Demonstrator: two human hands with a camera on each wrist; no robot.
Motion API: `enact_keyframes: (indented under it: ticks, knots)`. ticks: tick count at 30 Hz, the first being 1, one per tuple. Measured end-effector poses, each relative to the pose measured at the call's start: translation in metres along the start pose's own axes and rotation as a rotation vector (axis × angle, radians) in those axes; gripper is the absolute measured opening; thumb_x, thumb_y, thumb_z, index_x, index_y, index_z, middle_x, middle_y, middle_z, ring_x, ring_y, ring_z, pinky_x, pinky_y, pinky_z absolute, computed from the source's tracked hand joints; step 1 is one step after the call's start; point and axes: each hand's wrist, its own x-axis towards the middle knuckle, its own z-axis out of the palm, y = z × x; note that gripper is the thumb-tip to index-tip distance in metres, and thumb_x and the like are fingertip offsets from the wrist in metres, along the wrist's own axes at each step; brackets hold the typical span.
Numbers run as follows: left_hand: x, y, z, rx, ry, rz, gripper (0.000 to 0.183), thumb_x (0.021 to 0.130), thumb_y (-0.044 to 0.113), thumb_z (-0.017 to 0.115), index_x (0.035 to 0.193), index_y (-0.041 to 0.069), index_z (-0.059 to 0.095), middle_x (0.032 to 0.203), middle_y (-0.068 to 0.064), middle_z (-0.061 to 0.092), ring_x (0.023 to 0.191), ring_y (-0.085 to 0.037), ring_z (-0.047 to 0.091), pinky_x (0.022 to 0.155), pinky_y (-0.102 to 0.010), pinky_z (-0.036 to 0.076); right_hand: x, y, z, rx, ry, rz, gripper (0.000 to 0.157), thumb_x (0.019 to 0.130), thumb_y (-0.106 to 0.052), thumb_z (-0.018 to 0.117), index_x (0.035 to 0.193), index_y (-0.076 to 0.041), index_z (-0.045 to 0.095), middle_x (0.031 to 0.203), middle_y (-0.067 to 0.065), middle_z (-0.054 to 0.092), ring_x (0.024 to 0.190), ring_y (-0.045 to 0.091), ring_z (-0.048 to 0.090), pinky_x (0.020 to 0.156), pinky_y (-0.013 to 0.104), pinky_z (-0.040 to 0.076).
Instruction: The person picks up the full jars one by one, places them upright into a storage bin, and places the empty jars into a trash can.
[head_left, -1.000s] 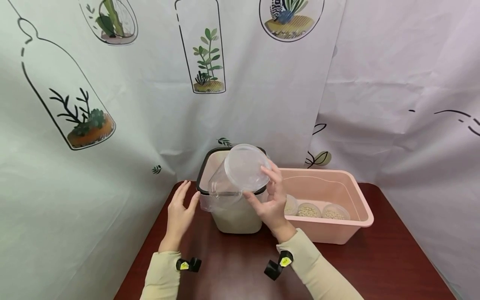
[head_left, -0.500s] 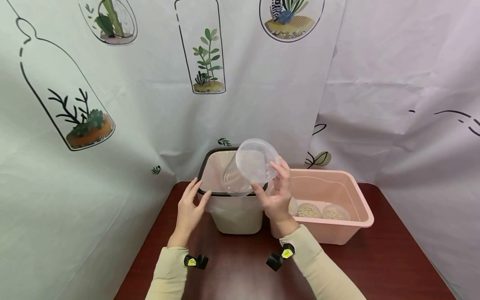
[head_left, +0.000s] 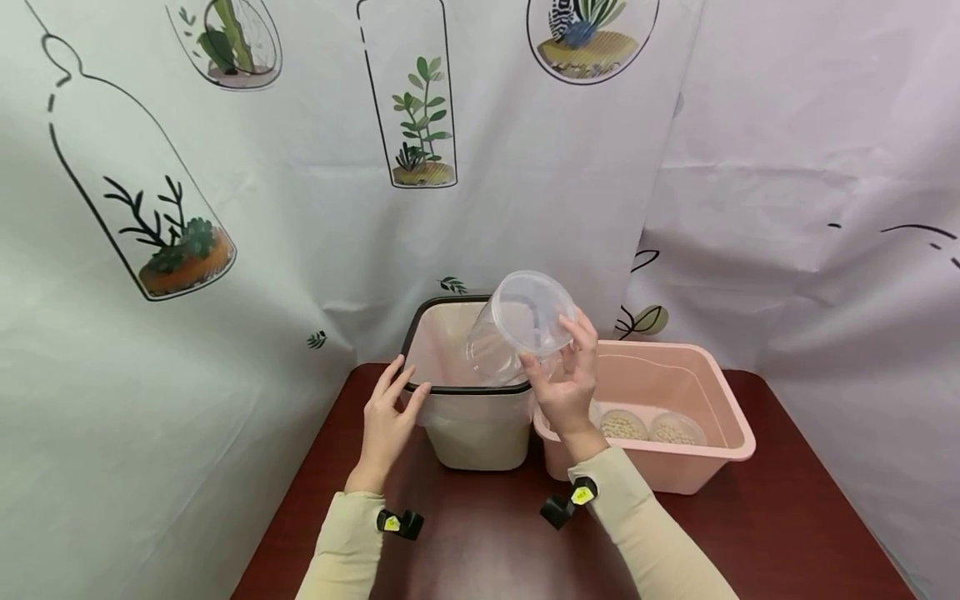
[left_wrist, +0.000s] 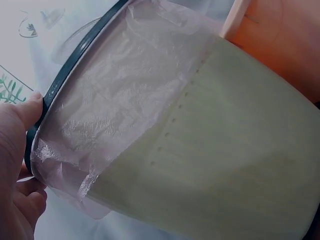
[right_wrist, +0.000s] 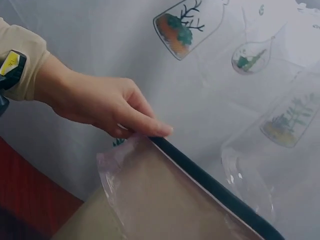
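Observation:
In the head view my right hand (head_left: 570, 387) holds a clear plastic tub (head_left: 489, 340) near its round, frosted end. The tub is tilted over the trash bin (head_left: 480, 437), its other end reaching down toward the opening. The bin is beige with a dark rim (head_left: 465, 390), and a thin bin liner (left_wrist: 115, 95) is folded over its outside. My left hand (head_left: 387, 425) grips the bin's near left corner, thumb and fingers at the rim, as the right wrist view also shows. Only part of the clear tub (right_wrist: 240, 175) shows there.
A pink rectangular basin (head_left: 645, 468) stands right of the bin. Inside are round clear containers (head_left: 675, 429) holding pale beads or beans. Both stand on a dark red table (head_left: 480, 542), with a printed cloth (head_left: 300, 208) hanging behind and at the sides.
My right hand has carried the tub to the right and slightly up. My left hand has moved right, from beside the bin onto its rim.

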Motion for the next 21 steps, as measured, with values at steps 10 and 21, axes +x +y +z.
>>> enact_keyframes:
  ticks: [10, 21]
  knots:
    - [0.004, -0.001, -0.002, -0.037, 0.035, 0.012, 0.038, 0.077, 0.011, 0.077, 0.112, 0.0, 0.067, 0.128, -0.018, 0.054, 0.118, -0.032, 0.05, 0.088, -0.05, 0.042, 0.005, -0.005, 0.005, -0.043, -0.054, 0.007, 0.058, 0.079, -0.014, 0.075, 0.115, 0.02, 0.044, 0.124, 0.042, 0.035, 0.114, 0.045, 0.042, 0.094, 0.036, 0.042]
    - [0.002, -0.002, 0.0, -0.039, 0.041, 0.015, 0.037, 0.075, 0.011, 0.077, 0.11, -0.001, 0.068, 0.127, -0.017, 0.055, 0.117, -0.031, 0.05, 0.086, -0.05, 0.042, -0.004, 0.004, 0.003, -0.22, -0.236, -0.016, 0.059, 0.058, 0.01, 0.079, 0.111, 0.016, 0.053, 0.119, 0.04, 0.044, 0.111, 0.051, 0.045, 0.098, 0.031, 0.037]
